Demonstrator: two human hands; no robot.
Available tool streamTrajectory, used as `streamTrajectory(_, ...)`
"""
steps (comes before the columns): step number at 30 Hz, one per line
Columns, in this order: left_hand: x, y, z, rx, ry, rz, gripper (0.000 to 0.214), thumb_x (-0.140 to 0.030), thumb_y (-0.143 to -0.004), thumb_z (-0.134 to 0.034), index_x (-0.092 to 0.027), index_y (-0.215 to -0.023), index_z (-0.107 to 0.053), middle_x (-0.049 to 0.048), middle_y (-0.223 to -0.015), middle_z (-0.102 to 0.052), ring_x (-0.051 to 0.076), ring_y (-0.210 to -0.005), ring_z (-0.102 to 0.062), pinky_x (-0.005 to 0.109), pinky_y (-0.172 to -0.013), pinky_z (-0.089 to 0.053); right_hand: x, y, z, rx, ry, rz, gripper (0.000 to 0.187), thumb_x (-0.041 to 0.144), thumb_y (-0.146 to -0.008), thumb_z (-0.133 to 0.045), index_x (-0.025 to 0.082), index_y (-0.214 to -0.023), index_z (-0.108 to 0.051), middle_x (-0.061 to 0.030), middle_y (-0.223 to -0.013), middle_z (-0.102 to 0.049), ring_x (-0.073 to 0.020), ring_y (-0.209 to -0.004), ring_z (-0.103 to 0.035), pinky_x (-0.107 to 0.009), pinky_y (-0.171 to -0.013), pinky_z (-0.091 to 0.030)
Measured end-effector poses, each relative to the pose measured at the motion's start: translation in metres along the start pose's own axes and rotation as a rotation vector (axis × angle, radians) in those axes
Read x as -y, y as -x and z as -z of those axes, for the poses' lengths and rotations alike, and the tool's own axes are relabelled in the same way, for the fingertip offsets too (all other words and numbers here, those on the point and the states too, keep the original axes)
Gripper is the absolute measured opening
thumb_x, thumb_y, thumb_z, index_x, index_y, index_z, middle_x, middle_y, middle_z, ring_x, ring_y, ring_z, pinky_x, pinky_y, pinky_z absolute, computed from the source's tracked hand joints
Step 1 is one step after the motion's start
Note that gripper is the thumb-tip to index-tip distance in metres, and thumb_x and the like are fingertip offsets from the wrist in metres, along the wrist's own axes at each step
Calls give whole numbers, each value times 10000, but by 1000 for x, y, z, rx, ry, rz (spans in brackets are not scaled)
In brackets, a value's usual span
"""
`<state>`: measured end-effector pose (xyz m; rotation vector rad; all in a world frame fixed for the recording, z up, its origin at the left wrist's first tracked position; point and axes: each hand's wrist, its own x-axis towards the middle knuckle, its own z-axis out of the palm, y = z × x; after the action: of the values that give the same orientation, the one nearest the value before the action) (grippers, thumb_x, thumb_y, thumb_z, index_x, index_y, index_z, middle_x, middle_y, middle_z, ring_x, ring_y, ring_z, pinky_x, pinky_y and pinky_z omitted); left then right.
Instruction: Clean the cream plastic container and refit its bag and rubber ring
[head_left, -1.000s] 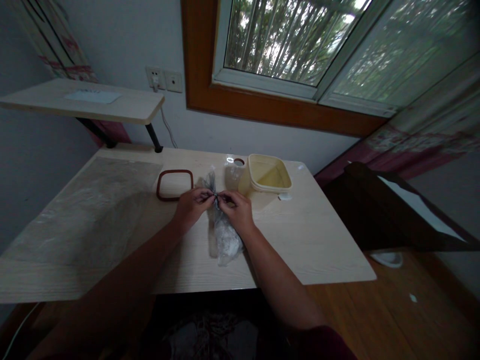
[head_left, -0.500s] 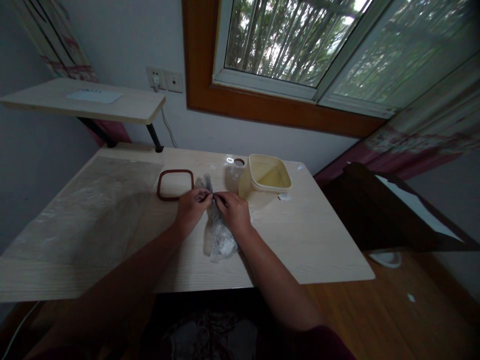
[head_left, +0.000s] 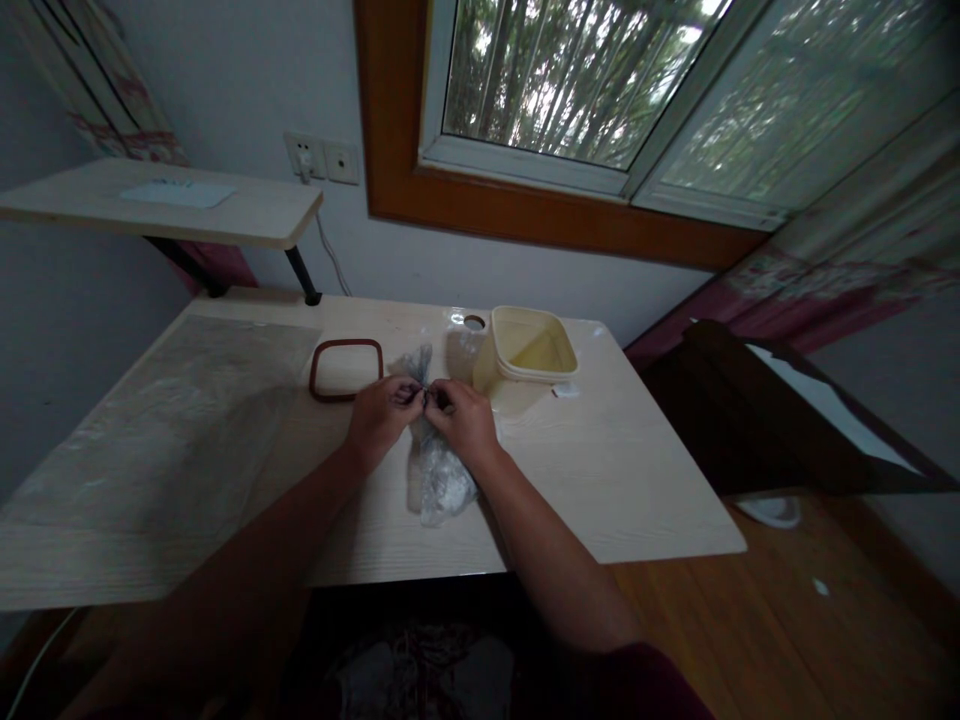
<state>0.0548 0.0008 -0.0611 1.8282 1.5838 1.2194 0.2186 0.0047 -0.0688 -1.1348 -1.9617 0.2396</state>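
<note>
A clear, crinkled plastic bag stands on the table in front of me, gathered into a narrow neck with its loose top fanning out beyond. My left hand is closed in a pinch at the left side of that neck. From the right, my right hand pinches the same spot, its fingertips almost meeting the left ones. Something thin and dark shows between the fingertips, too small to make out. Whatever lies inside the bag is blurred by the plastic.
Behind my right hand stands a cream plastic tub, open at the top. A rounded-square lid with a reddish-brown rim lies to the left. A large clear plastic sheet covers the table's left part, below a raised shelf.
The fingers of both hands have shifted slightly at the bag's neck, still pinching it. The whole view has moved a little; the tub and lid stay put on the table.
</note>
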Motion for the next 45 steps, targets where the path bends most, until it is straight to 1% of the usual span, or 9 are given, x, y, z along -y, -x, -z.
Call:
streamTrajectory(5,1,-3,0,-2,33,27,117,-294,-756,-691,-219,-843,-714,5,-790,-758,158,-703,-716,244,-707,-568,4,-1,3,1,2,23,118,251,-888,-601,199,-960,-679,-56,-862,-713,-189,-803,-667,-280,-771,-515)
streamTrajectory(10,5,-5,-1,47,187,82,117,-303,-748,-686,-213,-822,-700,4,-777,-754,168,-733,-725,242,-705,-568,1,0,3,24,10,42,126,223,-872,-603,209,-965,-688,-52,-860,-720,-189,-796,-674,-287,-772,-529)
streamTrajectory(14,9,-7,0,139,349,149,117,-303,-766,-668,-204,-821,-693,10,-784,-762,169,-722,-729,246,-700,-575,-3,2,3,13,-97,-23,159,238,-848,-646,214,-996,-700,-44,-876,-732,-186,-807,-690,-289,-771,-546)
streamTrajectory(17,9,-7,0,164,419,158,143,-329,-797,-651,-200,-837,-699,11,-792,-765,169,-721,-731,254,-700,-580,-4,2,5,-12,-181,-48,155,259,-869,-647,210,-1004,-708,-48,-901,-736,-179,-809,-695,-287,-766,-554)
streamTrajectory(21,6,-4,2,144,345,137,166,-359,-816,-660,-209,-862,-714,5,-793,-766,169,-733,-731,249,-708,-573,-1,0,8,-13,-186,-14,146,297,-915,-634,211,-990,-723,-55,-910,-741,-181,-845,-696,-297,-812,-550)
streamTrajectory(26,-1,-2,5,114,320,115,177,-370,-837,-648,-213,-877,-721,4,-789,-765,171,-743,-730,250,-722,-562,6,0,11,-44,-174,-46,147,314,-938,-624,225,-972,-736,-54,-921,-754,-188,-860,-703,-307,-834,-551)
streamTrajectory(34,-4,1,10,85,236,10,179,-361,-876,-608,-225,-879,-725,5,-824,-755,172,-806,-715,282,-826,-550,14,0,14,-115,-254,-92,113,279,-905,-639,217,-936,-729,-33,-849,-725,-166,-762,-674,-277,-745,-550)
streamTrajectory(40,0,5,2,58,320,-32,175,-358,-818,-691,-226,-931,-716,35,-910,-746,180,-851,-714,295,-823,-574,12,0,14,-109,-270,-99,111,291,-887,-623,216,-913,-700,-30,-828,-687,-167,-757,-655,-280,-737,-550)
streamTrajectory(45,-1,4,2,6,208,-107,139,-307,-805,-685,-214,-906,-706,31,-887,-738,156,-789,-710,269,-786,-583,11,1,11,-109,-242,-54,94,271,-879,-622,215,-916,-688,-29,-821,-675,-163,-749,-646,-272,-722,-542)
